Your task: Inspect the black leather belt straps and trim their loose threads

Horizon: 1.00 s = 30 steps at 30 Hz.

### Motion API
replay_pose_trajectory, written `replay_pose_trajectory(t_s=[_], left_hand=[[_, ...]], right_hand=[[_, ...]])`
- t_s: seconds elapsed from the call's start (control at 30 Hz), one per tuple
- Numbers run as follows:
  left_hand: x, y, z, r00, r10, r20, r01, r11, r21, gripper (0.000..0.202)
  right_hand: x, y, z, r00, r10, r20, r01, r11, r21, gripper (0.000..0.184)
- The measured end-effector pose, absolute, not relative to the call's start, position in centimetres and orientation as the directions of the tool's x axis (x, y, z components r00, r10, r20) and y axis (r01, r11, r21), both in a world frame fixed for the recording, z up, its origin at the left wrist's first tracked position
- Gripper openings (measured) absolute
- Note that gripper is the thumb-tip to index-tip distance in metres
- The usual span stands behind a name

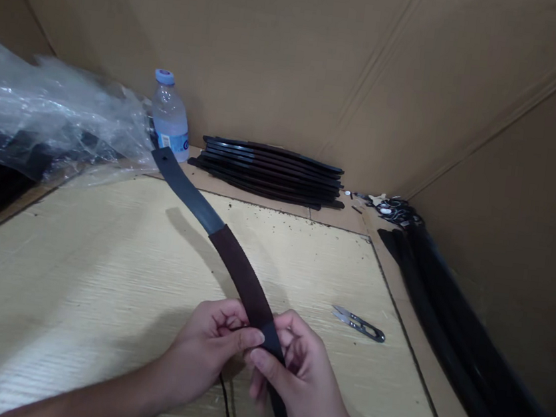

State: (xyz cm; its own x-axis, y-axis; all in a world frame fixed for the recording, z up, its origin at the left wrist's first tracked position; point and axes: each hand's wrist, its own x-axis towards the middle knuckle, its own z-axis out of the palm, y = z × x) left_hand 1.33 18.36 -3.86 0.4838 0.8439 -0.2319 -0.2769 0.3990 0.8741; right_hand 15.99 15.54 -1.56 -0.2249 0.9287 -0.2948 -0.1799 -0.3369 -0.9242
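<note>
A long curved black strap [191,199] rises from the bottom of the view toward the upper left, with a small hole near its far end. A dark brown sleeve [245,272] wraps its middle stretch. My left hand [220,336] pinches the strap at the lower end of the sleeve, thumb on top. Just below, my right hand [295,361] grips the same strap between thumb and fingers. The two thumbs almost meet. A thin black cord [225,403] hangs below my left hand. Thread snips [359,323] lie on the board to the right.
A pale wooden board [100,268] covers the work surface. At the back stand a water bottle [171,116] and a stack of dark curved strips [269,174]. Clear plastic wrap [58,110] is at left. Long black strips [444,334] and tangled scraps [393,209] lie right. Cardboard walls [276,48] enclose the area.
</note>
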Motion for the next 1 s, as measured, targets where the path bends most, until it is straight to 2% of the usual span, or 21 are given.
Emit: replay_pose_trajectory(t_s=[0.23, 0.67, 1.0], left_hand=[[1.3, 18.5, -3.2, 0.511, 0.837, -0.194, -0.263, 0.367, 0.892, 0.017], [1.5, 18.2, -2.4, 0.557, 0.814, -0.162, -0.248, 0.349, 0.904, 0.012], [1.5, 18.3, -2.7, 0.528, 0.832, -0.169, -0.242, 0.338, 0.910, 0.016]], right_hand=[[16.2, 15.5, -1.8, -0.264, 0.918, -0.296, -0.275, -0.366, -0.889, 0.028], [16.1, 15.3, -1.9, -0.220, 0.890, -0.399, -0.181, -0.439, -0.880, 0.035], [16.0, 15.4, -1.6, -0.206, 0.887, -0.413, -0.272, -0.457, -0.847, 0.032]])
